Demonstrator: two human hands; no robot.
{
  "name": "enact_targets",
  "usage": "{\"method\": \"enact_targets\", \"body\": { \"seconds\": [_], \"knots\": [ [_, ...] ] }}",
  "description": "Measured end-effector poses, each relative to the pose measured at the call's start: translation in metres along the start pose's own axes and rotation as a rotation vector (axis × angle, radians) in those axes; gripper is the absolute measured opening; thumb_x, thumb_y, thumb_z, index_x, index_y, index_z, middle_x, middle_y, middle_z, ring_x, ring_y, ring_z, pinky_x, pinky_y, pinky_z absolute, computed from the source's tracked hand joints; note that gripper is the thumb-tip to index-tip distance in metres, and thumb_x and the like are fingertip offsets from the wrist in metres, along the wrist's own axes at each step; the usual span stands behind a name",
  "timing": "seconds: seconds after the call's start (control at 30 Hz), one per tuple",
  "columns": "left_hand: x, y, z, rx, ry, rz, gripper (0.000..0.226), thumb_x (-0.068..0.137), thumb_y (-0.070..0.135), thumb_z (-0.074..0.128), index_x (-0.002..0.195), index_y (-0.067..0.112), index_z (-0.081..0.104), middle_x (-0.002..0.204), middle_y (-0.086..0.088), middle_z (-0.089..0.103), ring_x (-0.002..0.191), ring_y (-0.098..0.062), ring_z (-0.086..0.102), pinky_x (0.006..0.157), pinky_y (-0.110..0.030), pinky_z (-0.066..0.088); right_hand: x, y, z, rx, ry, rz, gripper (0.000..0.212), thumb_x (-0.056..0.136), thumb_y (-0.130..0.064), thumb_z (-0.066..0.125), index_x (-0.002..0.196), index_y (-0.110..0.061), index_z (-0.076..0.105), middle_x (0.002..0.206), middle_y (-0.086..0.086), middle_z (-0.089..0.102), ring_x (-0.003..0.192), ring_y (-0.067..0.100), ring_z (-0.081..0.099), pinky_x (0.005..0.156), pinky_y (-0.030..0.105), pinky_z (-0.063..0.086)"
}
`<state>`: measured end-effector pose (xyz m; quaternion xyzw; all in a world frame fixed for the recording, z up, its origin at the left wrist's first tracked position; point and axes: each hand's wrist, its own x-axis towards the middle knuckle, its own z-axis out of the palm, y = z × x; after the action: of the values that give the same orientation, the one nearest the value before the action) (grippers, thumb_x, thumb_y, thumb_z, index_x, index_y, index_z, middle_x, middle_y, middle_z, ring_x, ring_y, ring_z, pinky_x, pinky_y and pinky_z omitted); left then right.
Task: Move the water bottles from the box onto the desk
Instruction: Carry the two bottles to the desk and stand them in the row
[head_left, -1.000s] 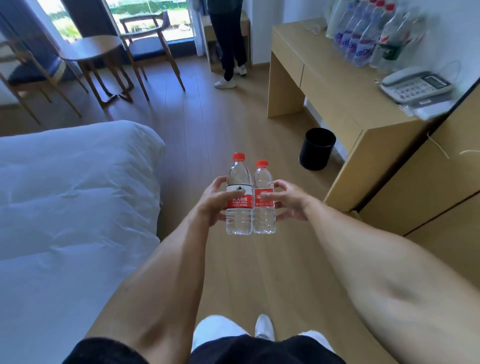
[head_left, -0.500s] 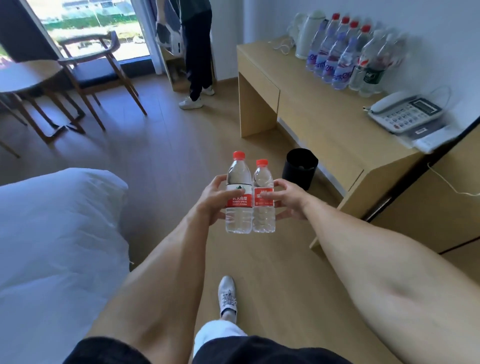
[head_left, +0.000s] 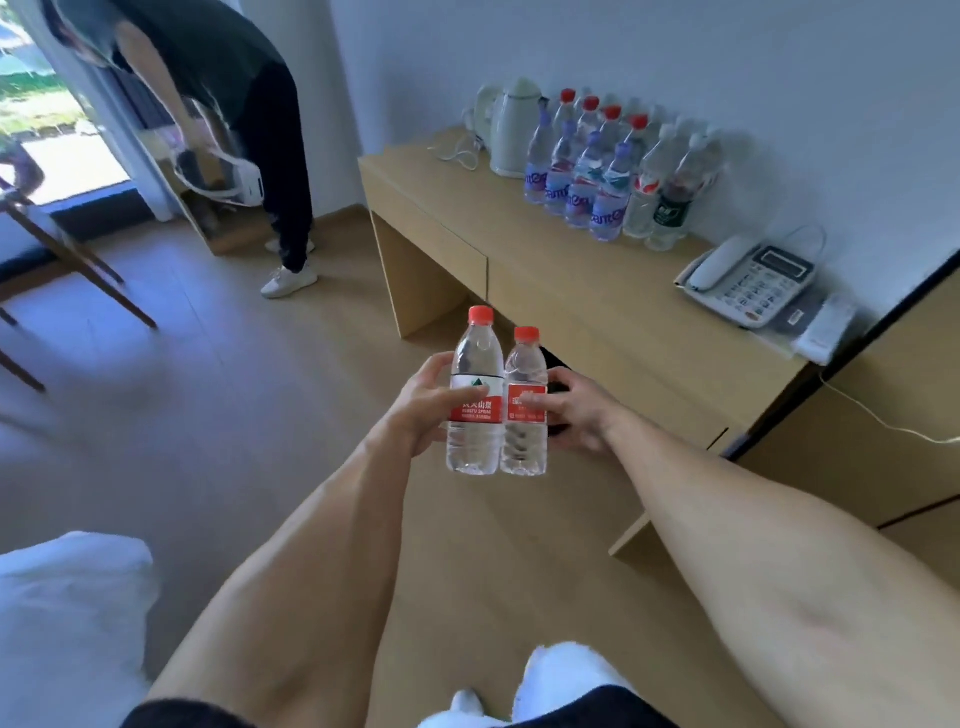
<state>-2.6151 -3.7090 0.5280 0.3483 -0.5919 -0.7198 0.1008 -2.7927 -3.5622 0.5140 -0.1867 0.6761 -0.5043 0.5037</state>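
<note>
Two clear water bottles with red caps and red labels stand upright side by side in mid-air at the centre of the head view. My left hand (head_left: 423, 402) grips the taller bottle (head_left: 475, 395), fingers curled round its label. My right hand (head_left: 574, 410) grips the shorter bottle (head_left: 524, 408) from the right side. Both bottles are held over the wooden floor, in front of the light wooden desk (head_left: 597, 296). Several water bottles (head_left: 608, 176) stand in rows at the back of the desk against the wall. The box is not in view.
A white kettle (head_left: 514, 130) and a desk phone (head_left: 753, 280) sit on the desk. A black bin is partly hidden behind my right hand. Another person (head_left: 244, 119) bends over near the window at the back left. A white bed (head_left: 67, 613) lies at lower left.
My view has swung right and closer to the desk, which now fills the upper right. Both hands keep the same hold on the two bottles. The person at the back has bent down.
</note>
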Motion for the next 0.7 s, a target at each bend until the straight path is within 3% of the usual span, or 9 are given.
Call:
{"method": "enact_targets", "body": {
  "seconds": [0.17, 0.3, 0.5, 0.7],
  "knots": [
    [0.082, 0.039, 0.011, 0.051, -0.161, 0.055, 0.073, 0.072, 0.024, 0.085, 0.136, 0.027, 0.051, 0.126, -0.012, 0.066, 0.108, -0.032, 0.07, 0.085, -0.059, 0.058, 0.046, -0.027, -0.038, 0.085, 0.126, -0.014, 0.044, 0.081, -0.019, 0.081, 0.119, -0.019, 0.058, 0.12, 0.015, 0.068, 0.105, 0.035, 0.068, 0.082, 0.062, 0.057],
    [0.152, 0.067, 0.021, 0.085, -0.227, 0.022, 0.077, 0.073, 0.019, 0.087, 0.139, 0.028, 0.048, 0.111, -0.015, 0.074, 0.099, -0.031, 0.074, 0.081, -0.055, 0.06, 0.088, -0.048, -0.071, 0.125, 0.178, -0.026, 0.045, 0.081, -0.021, 0.082, 0.119, -0.019, 0.058, 0.113, 0.013, 0.072, 0.103, 0.03, 0.069, 0.079, 0.058, 0.059],
    [0.262, 0.114, 0.046, 0.109, -0.307, 0.004, 0.073, 0.074, 0.012, 0.085, 0.135, 0.031, 0.049, 0.108, -0.021, 0.073, 0.102, -0.041, 0.071, 0.09, -0.062, 0.055, 0.156, -0.09, -0.126, 0.178, 0.254, -0.045, 0.044, 0.081, -0.02, 0.082, 0.118, -0.019, 0.058, 0.099, 0.008, 0.077, 0.093, 0.024, 0.073, 0.071, 0.05, 0.061],
    [0.347, 0.152, 0.082, 0.206, -0.389, 0.029, 0.065, 0.085, 0.009, 0.077, 0.138, 0.028, 0.045, 0.11, -0.019, 0.07, 0.09, -0.029, 0.07, 0.069, -0.042, 0.056, 0.199, -0.123, -0.176, 0.235, 0.362, -0.057, 0.04, 0.081, -0.018, 0.081, 0.115, -0.017, 0.06, 0.096, 0.006, 0.077, 0.088, 0.02, 0.074, 0.067, 0.046, 0.061]
  ]
}}
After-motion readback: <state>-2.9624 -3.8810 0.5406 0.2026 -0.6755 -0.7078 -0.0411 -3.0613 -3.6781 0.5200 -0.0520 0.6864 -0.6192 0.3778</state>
